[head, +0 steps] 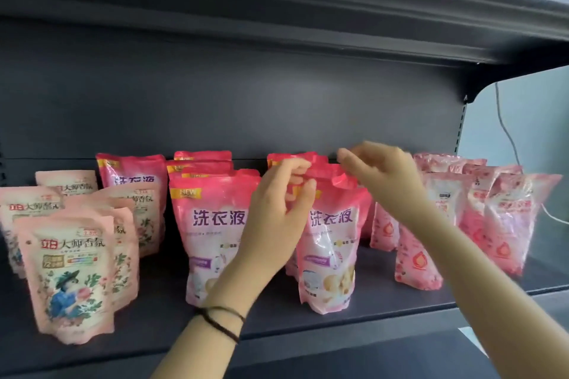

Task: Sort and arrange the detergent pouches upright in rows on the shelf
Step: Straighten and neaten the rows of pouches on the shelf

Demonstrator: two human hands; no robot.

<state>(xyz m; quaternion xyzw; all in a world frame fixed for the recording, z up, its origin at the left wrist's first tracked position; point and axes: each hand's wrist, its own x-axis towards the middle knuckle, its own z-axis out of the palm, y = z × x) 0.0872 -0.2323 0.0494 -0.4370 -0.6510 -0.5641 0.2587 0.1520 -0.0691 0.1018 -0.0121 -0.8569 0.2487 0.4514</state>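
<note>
Left hand pinches the top seal of the front bright-pink pouch, thumb and fingers closed on its upper left corner. Right hand hovers at the pouch's 1 o'clock, fingers loosely curled and part spread; motion blur leaves it unclear whether they touch the seal of this pouch or of the one behind. The held pouch stands upright near the front of the shelf, leading a short file of like pouches that runs back toward 12 o'clock.

At its 9 o'clock, just beside it, stands a second row of bright-pink pouches, also upright and stacked front to back. Further toward 9 o'clock is a group of pale floral pouches, upright but staggered, not in clean files. At 3 o'clock of the held pouch stand clear rose-printed pouches, several leaning, with one low pouch between them and the bright-pink file.

Step in hand, as judged: squaring and straightening the front pouch of the right bright-pink row. Sorting by kind looks largely done; alignment remains. The next move likely calls for a light grip on the seal, with the soft base settled flat so that the pouch stands free once released, before attention passes to the leaning pouches at 3 o'clock.
</note>
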